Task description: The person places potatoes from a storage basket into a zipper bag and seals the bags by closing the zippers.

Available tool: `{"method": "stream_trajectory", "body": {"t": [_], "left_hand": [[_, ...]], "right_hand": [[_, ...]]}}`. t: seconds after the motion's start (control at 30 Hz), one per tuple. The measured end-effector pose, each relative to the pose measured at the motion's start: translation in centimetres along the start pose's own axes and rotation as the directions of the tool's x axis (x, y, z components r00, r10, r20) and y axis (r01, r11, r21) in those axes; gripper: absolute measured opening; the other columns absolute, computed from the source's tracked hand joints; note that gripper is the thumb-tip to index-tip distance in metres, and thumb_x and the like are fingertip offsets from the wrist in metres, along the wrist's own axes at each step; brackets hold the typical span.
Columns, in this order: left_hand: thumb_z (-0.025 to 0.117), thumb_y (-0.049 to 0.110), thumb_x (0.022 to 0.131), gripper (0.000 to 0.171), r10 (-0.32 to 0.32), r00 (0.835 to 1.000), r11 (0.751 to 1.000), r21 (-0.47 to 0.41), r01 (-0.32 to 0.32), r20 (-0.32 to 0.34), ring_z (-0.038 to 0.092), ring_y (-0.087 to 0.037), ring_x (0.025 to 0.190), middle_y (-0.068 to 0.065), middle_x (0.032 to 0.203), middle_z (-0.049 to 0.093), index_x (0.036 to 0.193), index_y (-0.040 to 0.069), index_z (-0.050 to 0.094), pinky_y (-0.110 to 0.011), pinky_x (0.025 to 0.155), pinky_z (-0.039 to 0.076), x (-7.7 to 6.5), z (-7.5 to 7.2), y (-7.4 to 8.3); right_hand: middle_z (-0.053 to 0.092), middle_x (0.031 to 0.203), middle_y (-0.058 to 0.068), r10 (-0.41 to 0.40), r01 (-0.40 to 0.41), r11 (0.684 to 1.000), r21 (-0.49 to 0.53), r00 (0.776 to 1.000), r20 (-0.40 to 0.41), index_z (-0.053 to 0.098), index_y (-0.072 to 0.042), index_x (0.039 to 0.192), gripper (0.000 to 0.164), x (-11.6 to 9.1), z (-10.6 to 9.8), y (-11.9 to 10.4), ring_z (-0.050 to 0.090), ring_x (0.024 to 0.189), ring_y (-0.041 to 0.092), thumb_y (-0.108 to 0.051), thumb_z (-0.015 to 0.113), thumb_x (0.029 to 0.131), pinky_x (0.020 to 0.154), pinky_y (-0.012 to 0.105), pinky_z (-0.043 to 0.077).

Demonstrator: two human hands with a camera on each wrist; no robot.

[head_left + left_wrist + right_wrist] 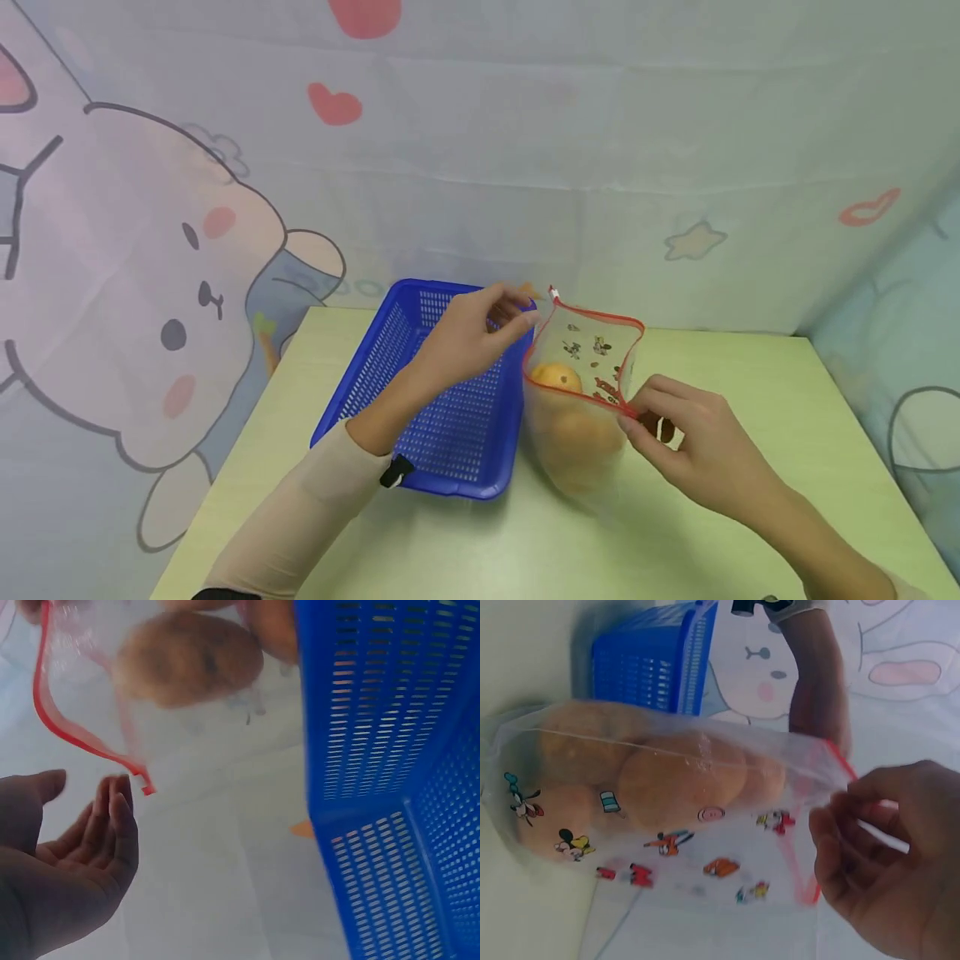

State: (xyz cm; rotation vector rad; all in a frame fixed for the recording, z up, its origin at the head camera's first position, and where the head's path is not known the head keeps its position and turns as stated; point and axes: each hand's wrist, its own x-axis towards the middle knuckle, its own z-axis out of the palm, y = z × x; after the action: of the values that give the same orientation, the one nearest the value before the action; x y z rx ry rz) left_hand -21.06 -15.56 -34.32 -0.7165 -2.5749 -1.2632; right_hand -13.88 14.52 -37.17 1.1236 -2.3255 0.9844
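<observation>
A clear zip bag (581, 450) with red zip edging and printed cartoon figures stands on the table, its mouth spread apart. Inside are several round orange-coloured fruits (557, 377), blurred through the plastic. My right hand (697, 433) pinches the bag's red rim at the near right corner between thumb and fingers. Over the basket's right rim hovers my left hand (480, 327), fingers loosely bent and holding nothing. In the left wrist view that hand (82, 855) is just short of the zip end (144, 781), with a small gap visible.
A blue perforated plastic basket (491, 487) stands directly left of the bag, with no fruit visible in it. Both rest on a pale green-yellow table (750, 367). Behind hangs a cloth backdrop (525, 125) with cartoon prints.
</observation>
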Motion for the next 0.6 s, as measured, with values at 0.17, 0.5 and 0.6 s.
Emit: {"method": "stream_trajectory", "body": {"t": [0.17, 0.5, 0.6], "left_hand": [[0.062, 0.013, 0.105, 0.046, -0.091, 0.994, 0.994, -0.047, 0.094, 0.063, 0.06, -0.024, 0.13, -0.007, 0.145, 0.059, 0.15, 0.006, 0.053, -0.039, 0.103, 0.055, 0.5, 0.2, -0.6], [0.073, 0.019, 0.103, 0.019, -0.062, 0.991, 0.998, 0.011, 0.061, 0.12, 0.067, -0.013, 0.098, 0.001, 0.105, 0.072, 0.12, 0.011, 0.069, -0.029, 0.085, 0.058, 0.8, 0.9, -0.9], [0.072, 0.02, 0.104, 0.012, -0.016, 0.997, 0.999, -0.038, 0.019, 0.08, 0.067, -0.012, 0.094, 0.002, 0.101, 0.072, 0.113, 0.012, 0.072, -0.029, 0.085, 0.058, 0.8, 0.9, -0.5]], "right_hand": [[0.06, 0.092, -0.021, -0.105, 0.102, 0.991, 0.086, 0.994, 0.031, 0.069, -0.03, 0.094, 0.041, -1.6, -0.8, 0.7, 0.055, 0.075, -0.004, 0.009, 0.078, 0.084, 0.064, 0.014, 0.047], [0.064, 0.083, -0.008, -0.005, 0.011, 0.994, 0.109, 0.998, -0.059, 0.073, -0.018, 0.091, 0.041, -2.0, -3.9, 2.9, 0.057, 0.072, 0.003, 0.021, 0.077, 0.078, 0.064, 0.017, 0.049], [0.065, 0.083, 0.001, 0.047, -0.029, 0.981, 0.19, 0.995, -0.092, 0.073, -0.008, 0.093, 0.035, -2.7, -5.3, 4.7, 0.06, 0.073, 0.007, 0.026, 0.071, 0.083, 0.065, 0.018, 0.051]]}}
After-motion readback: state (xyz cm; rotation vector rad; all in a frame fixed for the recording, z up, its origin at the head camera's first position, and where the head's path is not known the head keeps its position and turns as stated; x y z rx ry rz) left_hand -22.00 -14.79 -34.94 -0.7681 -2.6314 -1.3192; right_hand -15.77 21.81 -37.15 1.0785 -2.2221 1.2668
